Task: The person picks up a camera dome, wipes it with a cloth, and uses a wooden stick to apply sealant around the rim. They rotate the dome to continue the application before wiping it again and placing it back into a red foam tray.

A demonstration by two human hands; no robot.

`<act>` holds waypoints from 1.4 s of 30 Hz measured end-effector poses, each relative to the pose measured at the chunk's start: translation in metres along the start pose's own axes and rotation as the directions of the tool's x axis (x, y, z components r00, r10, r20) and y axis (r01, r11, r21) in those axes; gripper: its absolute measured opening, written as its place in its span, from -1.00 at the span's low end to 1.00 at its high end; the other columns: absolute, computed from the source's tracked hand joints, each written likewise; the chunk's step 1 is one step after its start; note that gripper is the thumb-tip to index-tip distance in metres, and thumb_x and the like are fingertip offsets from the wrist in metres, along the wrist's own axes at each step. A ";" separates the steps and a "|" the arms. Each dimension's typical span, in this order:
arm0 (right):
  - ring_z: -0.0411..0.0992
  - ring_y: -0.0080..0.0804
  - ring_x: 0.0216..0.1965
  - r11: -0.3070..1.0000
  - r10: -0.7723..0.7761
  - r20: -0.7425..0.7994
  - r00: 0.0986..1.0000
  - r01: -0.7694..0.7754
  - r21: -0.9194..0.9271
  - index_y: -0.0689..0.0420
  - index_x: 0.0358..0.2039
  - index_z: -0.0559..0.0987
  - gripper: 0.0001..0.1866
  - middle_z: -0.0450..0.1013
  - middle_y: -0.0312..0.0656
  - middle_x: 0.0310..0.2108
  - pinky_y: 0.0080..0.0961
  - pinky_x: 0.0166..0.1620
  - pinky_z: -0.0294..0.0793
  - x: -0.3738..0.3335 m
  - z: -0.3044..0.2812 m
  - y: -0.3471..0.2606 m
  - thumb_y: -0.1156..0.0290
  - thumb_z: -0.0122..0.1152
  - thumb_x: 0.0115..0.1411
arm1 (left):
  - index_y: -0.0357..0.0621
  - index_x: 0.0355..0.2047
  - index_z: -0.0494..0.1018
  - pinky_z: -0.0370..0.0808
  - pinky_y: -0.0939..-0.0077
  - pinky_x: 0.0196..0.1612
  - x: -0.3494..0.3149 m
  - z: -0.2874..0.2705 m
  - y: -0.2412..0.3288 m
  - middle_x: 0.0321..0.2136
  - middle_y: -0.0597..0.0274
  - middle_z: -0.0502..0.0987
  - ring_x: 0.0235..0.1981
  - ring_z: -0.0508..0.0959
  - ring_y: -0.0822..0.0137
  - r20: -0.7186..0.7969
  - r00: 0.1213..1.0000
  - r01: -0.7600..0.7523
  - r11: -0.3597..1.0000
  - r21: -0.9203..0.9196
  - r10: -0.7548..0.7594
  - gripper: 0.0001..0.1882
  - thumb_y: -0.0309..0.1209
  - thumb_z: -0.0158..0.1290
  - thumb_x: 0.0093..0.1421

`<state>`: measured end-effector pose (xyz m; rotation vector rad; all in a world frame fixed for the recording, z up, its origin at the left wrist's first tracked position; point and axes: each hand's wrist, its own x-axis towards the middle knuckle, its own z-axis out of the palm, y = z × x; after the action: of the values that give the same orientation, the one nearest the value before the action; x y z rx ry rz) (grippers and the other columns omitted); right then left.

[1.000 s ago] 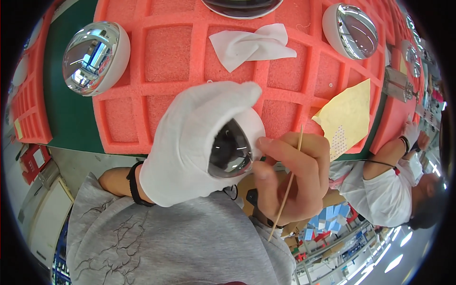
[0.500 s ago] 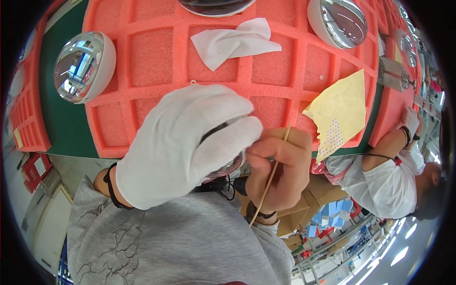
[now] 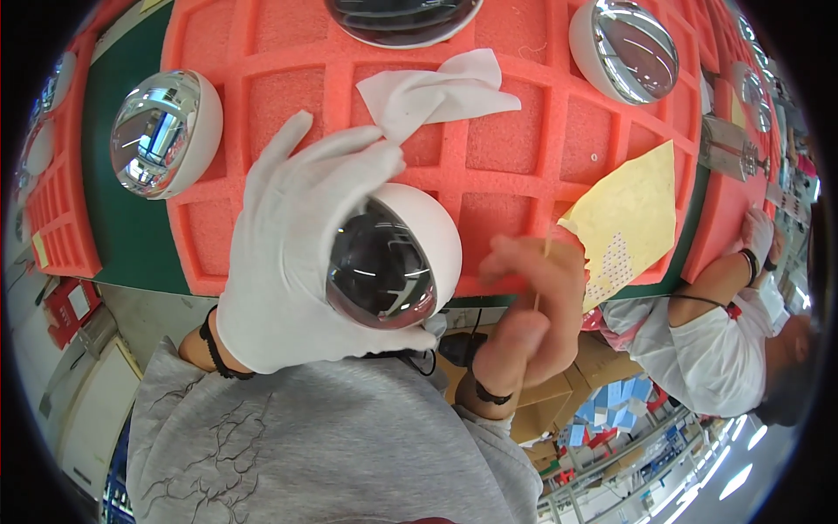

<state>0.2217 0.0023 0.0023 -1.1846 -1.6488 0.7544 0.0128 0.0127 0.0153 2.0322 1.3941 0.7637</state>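
Note:
My left hand (image 3: pixel 292 218), in a white glove, cups a white-backed ball with a dark glossy dome face (image 3: pixel 381 262). The thumb lies along its lower edge, and the other fingers reach up past its upper left side. To the right, my bare right hand (image 3: pixel 541 314) is smeared by motion, with a thin wooden stick (image 3: pixel 548 249) between its fingers. A gap separates this hand from the ball. Beyond them lies a pink foam tray (image 3: pixel 349 92) with square pockets, bearing a crumpled white cloth (image 3: pixel 441 92) and a yellow paper sheet (image 3: pixel 630 218) with small spots.
Similar shiny domes sit on the foam at left (image 3: pixel 166 135), at the far edge (image 3: pixel 403 19) and at far right (image 3: pixel 624 52). A glass bottle (image 3: pixel 729 148) stands beyond the yellow sheet. A co-worker (image 3: pixel 707 349) sits at the right; cardboard boxes (image 3: pixel 541 406) stand below the table.
My left hand has opened out and turned, so the ball's dark face now shows. My right hand has drawn away from it to the right, with the stick still in its fingers.

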 end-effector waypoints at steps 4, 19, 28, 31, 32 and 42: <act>0.54 -0.23 -0.46 0.926 0.167 -0.226 0.960 -0.074 0.369 0.47 -0.16 0.53 -0.71 0.57 0.03 -0.46 -0.40 -0.33 0.58 -0.019 0.011 -0.014 0.56 0.23 0.12 | -0.20 0.12 0.35 0.00 -0.27 0.36 0.002 -0.003 -0.002 0.00 0.03 0.53 0.13 0.48 -0.10 0.012 1.000 -0.008 1.000 -0.027 0.009 0.13 0.07 0.54 -0.47; 0.57 -0.13 -0.52 0.943 -0.084 0.060 0.995 0.060 0.328 0.49 -0.23 0.56 -0.73 0.56 0.10 -0.46 -0.38 -0.50 0.63 -0.026 0.002 -0.018 0.67 0.16 0.01 | -0.28 -0.04 0.47 0.14 -0.22 0.30 0.008 0.012 0.000 -0.11 -0.13 0.55 -0.08 0.60 -0.07 -0.050 0.988 -0.156 0.945 -0.288 0.148 -0.05 0.10 0.52 -0.36; 0.51 -0.21 -0.63 0.943 -0.030 -0.022 0.999 0.035 0.331 0.47 -0.28 0.59 -0.73 0.54 0.06 -0.52 -0.46 -0.61 0.54 -0.031 0.007 -0.021 0.67 0.18 -0.05 | -0.27 -0.04 0.47 0.31 -0.09 0.17 0.009 0.017 -0.008 -0.15 -0.19 0.55 -0.13 0.60 -0.03 -0.046 0.980 -0.198 0.903 -0.380 0.196 -0.02 0.11 0.52 -0.39; 0.50 -0.22 -0.64 0.951 -0.025 -0.034 0.999 0.035 0.308 0.47 -0.29 0.60 -0.72 0.54 0.05 -0.54 -0.48 -0.63 0.51 -0.030 0.008 -0.022 0.68 0.20 -0.09 | -0.26 -0.04 0.47 0.32 -0.10 0.17 0.011 0.018 -0.008 -0.15 -0.19 0.55 -0.14 0.60 -0.02 -0.049 0.981 -0.192 0.897 -0.397 0.189 -0.04 0.11 0.51 -0.38; 0.50 -0.22 -0.64 0.950 -0.023 -0.034 0.999 0.032 0.311 0.47 -0.29 0.60 -0.72 0.54 0.05 -0.54 -0.48 -0.63 0.51 -0.029 0.009 -0.025 0.68 0.20 -0.09 | -0.26 -0.05 0.47 0.32 -0.10 0.16 0.011 0.018 -0.008 -0.15 -0.18 0.55 -0.14 0.60 -0.02 -0.052 0.981 -0.190 0.897 -0.399 0.185 -0.05 0.12 0.51 -0.37; 0.47 -0.34 -0.66 0.989 0.126 0.062 0.990 -0.130 0.072 0.46 -0.24 0.49 -0.82 0.48 0.00 -0.58 -0.50 -0.58 0.49 -0.028 0.003 -0.051 0.70 0.19 0.11 | -0.16 -0.13 0.54 0.31 -0.10 0.16 0.011 0.016 -0.004 -0.15 -0.20 0.55 -0.16 0.60 0.01 -0.017 0.988 -0.151 0.920 -0.362 0.156 -0.28 -0.12 0.48 -0.34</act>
<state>0.2033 -0.0416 0.0359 -1.2337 -1.5872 0.9317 0.0250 0.0228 0.0030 1.8615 1.0036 0.9934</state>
